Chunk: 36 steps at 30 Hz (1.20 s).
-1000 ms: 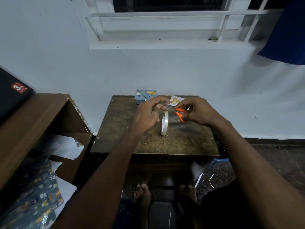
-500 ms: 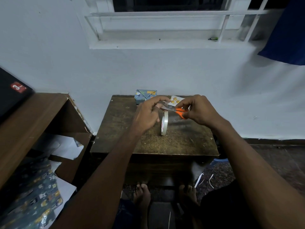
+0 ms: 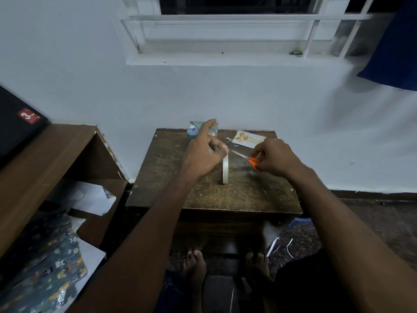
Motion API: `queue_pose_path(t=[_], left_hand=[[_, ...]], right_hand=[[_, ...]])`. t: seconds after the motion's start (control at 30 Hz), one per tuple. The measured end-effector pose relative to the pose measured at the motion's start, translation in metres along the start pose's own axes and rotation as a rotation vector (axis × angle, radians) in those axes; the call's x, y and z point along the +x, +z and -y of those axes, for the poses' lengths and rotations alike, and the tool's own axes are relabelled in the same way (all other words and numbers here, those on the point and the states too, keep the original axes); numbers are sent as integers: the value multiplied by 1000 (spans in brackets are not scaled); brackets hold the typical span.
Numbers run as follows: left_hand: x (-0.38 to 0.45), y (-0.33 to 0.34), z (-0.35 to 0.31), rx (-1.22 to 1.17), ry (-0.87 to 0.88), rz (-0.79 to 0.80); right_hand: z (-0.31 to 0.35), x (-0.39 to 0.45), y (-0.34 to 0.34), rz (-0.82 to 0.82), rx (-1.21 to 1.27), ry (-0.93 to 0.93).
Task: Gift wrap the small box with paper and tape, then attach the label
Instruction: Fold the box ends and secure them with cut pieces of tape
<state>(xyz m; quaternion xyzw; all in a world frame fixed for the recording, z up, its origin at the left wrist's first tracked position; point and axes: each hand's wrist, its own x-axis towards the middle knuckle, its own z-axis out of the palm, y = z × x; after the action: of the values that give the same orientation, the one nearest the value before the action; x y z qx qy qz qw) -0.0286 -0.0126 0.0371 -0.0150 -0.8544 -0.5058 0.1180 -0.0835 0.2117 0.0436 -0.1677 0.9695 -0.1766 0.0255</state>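
Observation:
The small box (image 3: pixel 193 133), wrapped in blue patterned paper, stands at the far edge of the wooden table (image 3: pixel 162 177). A roll of clear tape (image 3: pixel 225 171) stands on its edge mid-table. My left hand (image 3: pixel 203 158) hovers just left of the roll's top, with fingertips pinching a short strip of tape and the index finger raised in front of the box. My right hand (image 3: pixel 276 159) grips orange-handled scissors (image 3: pixel 253 164), whose blades point left toward the roll. A white label card (image 3: pixel 248 139) with yellow shapes lies at the far right of the table.
On the left, a brown shelf unit (image 3: pixel 56 154) holds a black box (image 3: pixel 20 125) on top, with white paper and blue patterned wrapping paper (image 3: pixel 52 267) below. Paper scraps (image 3: pixel 273 245) lie on the floor by my bare feet. The white wall runs right behind the table.
The scissors met the tape at the top of the roll, then drew back to the right. My left hand has lifted up and leftward with the strip.

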Motion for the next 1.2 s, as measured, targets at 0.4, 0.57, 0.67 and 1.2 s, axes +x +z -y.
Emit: queue_pose_path(t=[0.4, 0.57, 0.67, 1.2], left_hand=[[-2, -2, -5, -179, 46, 141], [-2, -2, -5, -200, 143, 198], [0, 0, -4, -222, 167, 235], [5, 13, -3, -415, -40, -88]], right_hand=[[24, -7, 18, 55, -284, 22], [22, -5, 9, -66, 4, 24], [28, -13, -9, 73, 458, -159], [30, -14, -8, -25, 851, -125]])
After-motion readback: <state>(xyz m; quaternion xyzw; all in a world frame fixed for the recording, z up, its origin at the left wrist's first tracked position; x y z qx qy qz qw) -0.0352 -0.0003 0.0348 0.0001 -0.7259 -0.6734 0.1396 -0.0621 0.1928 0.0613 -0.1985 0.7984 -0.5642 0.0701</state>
